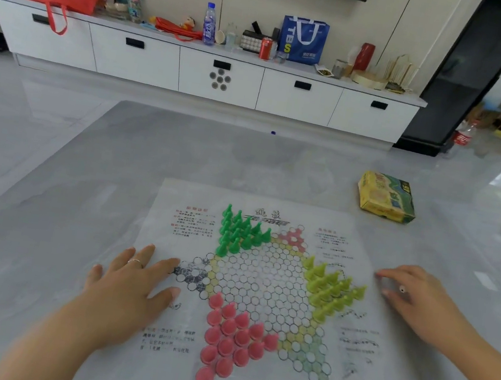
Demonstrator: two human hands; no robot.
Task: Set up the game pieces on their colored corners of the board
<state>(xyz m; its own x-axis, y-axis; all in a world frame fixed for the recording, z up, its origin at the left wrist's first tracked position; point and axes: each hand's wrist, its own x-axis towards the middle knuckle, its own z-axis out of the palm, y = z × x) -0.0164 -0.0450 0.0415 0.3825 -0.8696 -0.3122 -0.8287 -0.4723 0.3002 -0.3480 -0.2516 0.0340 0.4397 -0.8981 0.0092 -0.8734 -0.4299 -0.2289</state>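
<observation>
Both hands lie flat and empty on the paper game board (259, 293), 1 at each side.

Left hand (132, 283) rests palm down, fingers straight and spread, fingertips by the black corner; right hand (415, 298) rests on the board's right edge with fingers loosely extended, holding nothing. Green pieces (240, 232) fill the upper-left corner, yellow-green pieces (330, 289) the right corner, pink pieces (232, 338) the lower-left corner. A yellow-and-green box (386, 196) sits on the grey table (59, 208) beyond the board.
</observation>
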